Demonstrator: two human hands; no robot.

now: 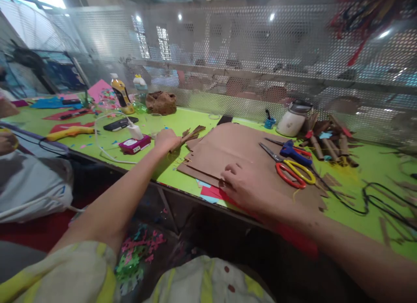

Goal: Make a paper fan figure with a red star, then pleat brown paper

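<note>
My left hand (167, 140) is closed around one end of a fringed bundle of brown paper strips (194, 133), whose frayed end points right. Beside it lies a stack of large brown paper sheets (224, 142) with notched left edges. My right hand (243, 183) rests at the front edge of this stack, its fingers bent over the paper edge; the thumb is mostly hidden. On the sheets to the right lie scissors with red and yellow handles (289, 170) and blue-handled scissors (289, 151).
Behind stand a white jar (293, 118), a small blue pot (269, 121) and a yellow bottle (121, 94). Rolled brown paper pieces (329, 140) lie right, near a black cable (365, 203). A magenta box (134, 143) with a white plug sits left. Another person's hand (7, 141) shows far left.
</note>
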